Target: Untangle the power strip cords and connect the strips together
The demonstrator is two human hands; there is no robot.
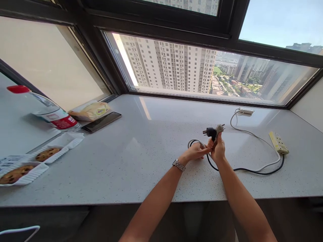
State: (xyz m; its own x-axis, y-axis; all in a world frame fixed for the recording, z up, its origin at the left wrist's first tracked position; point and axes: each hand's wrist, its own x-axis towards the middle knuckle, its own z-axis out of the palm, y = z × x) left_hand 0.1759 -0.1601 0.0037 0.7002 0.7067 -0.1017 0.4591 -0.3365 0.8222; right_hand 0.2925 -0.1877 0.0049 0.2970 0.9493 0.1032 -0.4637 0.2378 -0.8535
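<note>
Up at a high window, a person's two bare hands meet over a pale speckled bench [131, 161], working at a pair of plugs. Gripping the black plug [210, 131] from below, the right hand [218, 149] is closed around its body, prongs pointing toward the phone side; a grey plug [219, 128] sits just behind the black plug, touching it, and whether the same hand holds it cannot be told. Just beside the black plug and lower, the left hand [195, 152], a metal watch [179, 165] on its wrist, lies with fingers curled loosely near a grey cable loop [194, 141]; whether it grips the loop cannot be told. A black cable [252, 170] runs from the black plug along the bench to a cream power strip [278, 143], well apart from the plug on the side away from the phone. A white cable [248, 133] curves from the strip toward a white adapter [246, 111] by the window frame. Far from the black plug at the other end lie a dark phone [101, 121], a yellow packet [90, 111], a red-capped bottle [42, 107] on its side, and cookies [46, 154] in white trays. Tower blocks [171, 64] fill the glass beyond.
</note>
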